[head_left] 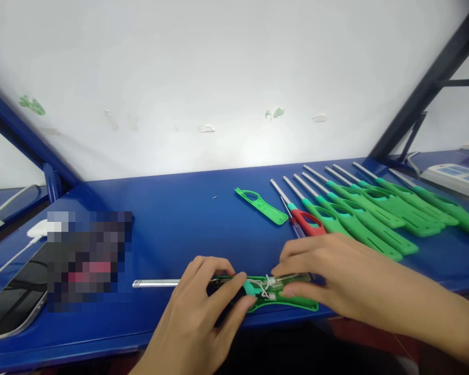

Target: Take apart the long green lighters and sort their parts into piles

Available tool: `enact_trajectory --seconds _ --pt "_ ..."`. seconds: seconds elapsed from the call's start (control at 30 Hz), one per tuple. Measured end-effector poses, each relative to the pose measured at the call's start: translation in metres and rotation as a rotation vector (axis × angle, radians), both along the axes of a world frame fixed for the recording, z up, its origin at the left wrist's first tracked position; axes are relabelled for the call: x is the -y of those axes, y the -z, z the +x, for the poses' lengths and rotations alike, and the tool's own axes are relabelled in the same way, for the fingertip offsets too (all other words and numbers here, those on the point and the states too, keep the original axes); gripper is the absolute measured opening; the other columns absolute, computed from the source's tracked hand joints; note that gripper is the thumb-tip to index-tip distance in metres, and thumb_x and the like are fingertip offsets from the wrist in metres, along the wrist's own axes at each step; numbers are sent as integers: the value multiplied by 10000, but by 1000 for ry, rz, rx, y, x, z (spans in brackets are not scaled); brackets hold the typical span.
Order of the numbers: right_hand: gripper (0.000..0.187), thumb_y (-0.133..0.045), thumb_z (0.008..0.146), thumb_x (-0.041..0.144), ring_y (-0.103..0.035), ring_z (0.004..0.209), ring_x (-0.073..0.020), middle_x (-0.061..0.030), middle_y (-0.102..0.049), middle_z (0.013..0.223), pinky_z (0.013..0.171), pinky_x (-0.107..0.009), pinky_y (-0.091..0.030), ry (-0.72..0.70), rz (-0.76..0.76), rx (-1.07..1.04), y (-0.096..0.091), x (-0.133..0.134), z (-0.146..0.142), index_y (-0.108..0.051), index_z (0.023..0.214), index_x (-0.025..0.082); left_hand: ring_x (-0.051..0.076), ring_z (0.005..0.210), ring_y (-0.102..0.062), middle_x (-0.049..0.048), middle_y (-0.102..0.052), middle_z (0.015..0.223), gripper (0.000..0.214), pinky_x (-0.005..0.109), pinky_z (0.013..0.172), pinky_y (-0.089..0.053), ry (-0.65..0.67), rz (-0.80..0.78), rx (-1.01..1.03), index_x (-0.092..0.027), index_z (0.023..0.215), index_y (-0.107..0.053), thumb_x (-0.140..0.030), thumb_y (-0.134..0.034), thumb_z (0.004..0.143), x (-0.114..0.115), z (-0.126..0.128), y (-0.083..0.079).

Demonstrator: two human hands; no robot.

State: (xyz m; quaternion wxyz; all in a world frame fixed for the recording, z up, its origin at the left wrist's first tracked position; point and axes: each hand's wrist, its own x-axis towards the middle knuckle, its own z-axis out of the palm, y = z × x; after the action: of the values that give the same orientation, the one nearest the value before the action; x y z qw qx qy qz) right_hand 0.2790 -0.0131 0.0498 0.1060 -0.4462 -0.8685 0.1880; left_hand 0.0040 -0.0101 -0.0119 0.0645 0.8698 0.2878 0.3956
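lighter (287, 302) on blue bench (180, 224), perhaps metal

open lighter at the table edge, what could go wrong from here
The lighter lies open at the front edge of the table; a slip by the left hand or right hand could knock it off. Its thin white wire sits exposed between them and might snag or pull loose.

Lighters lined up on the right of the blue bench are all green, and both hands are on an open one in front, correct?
Not all green: the head view shows one red-handled lighter at the row's left end; the other lighters are green. The left hand and right hand are on the open lighter in front.
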Motion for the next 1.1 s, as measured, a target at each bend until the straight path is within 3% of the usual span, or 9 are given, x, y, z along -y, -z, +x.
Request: enact_trajectory --seconds 0.13,0.43,0.6,0.7,0.77,0.87,1.1 --pt "187 -659 1097 463 -718 775 -158 35 -765 1033 694 -320 -423 13 10 29 3 4 1 -821 1109 370 202 930 -618 86 -649 1068 190 363 816 -559 16 50 -28 -129 1272 -711 -116 -642 1095 0 1 0" --pt "189 -668 1092 347 -664 744 -175 19 -709 947 666 -352 -379 81 90 72 10 15 -12 -782 947 302 226 854 -718 82 -749 1032 200 404 814 -564 -63 242 -202 -136 1271 -713 -137 -600 1106 3 -1 -2" --pt "222 -730 1047 279 -591 667 -158 18 -653 874 604 -360 -307 106 115 44 10 18 -18 -743 826 259 247 885 -747 101 -764 1052 251 405 829 -584 -57 251 -232 -125 1287 -690 -303 -639 1118 2 -1 -2" --pt "143 -716 1049 249 -625 754 -173 22 -659 939 645 -358 -343 85 126 48 13 20 -15 -749 914 284 236 853 -745 87 -765 1039 226 399 798 -590 -70 268 -233 -138 1273 -681 -290 -656 1108 -1 -2 0" --pt "80 -682 1079 303 -671 866 -191 18 -683 1068 733 -363 -408 65 122 54 14 20 -11 -755 1094 331 239 874 -746 89 -762 1053 200 396 802 -595 -96 271 -223 -148 1271 -675 -261 -642 1109 -3 -3 2" --pt "233 -634 1112 373 -698 992 -218 6 -680 1231 851 -386 -459 69 133 68 14 15 -4 -694 1334 407 245 944 -739 104 -747 1102 179 387 840 -598 -122 224 -199 -167 1265 -669 -251 -621 1115 -4 -4 5" --pt "265 -603 1107 174 -701 917 -158 37 -719 1118 773 -315 -448 -16 65 26 10 3 -2 -765 1176 372 250 986 -719 94 -724 1135 172 394 866 -596 -123 120 -194 -206 1269 -657 -267 -623 1113 -5 -6 5"
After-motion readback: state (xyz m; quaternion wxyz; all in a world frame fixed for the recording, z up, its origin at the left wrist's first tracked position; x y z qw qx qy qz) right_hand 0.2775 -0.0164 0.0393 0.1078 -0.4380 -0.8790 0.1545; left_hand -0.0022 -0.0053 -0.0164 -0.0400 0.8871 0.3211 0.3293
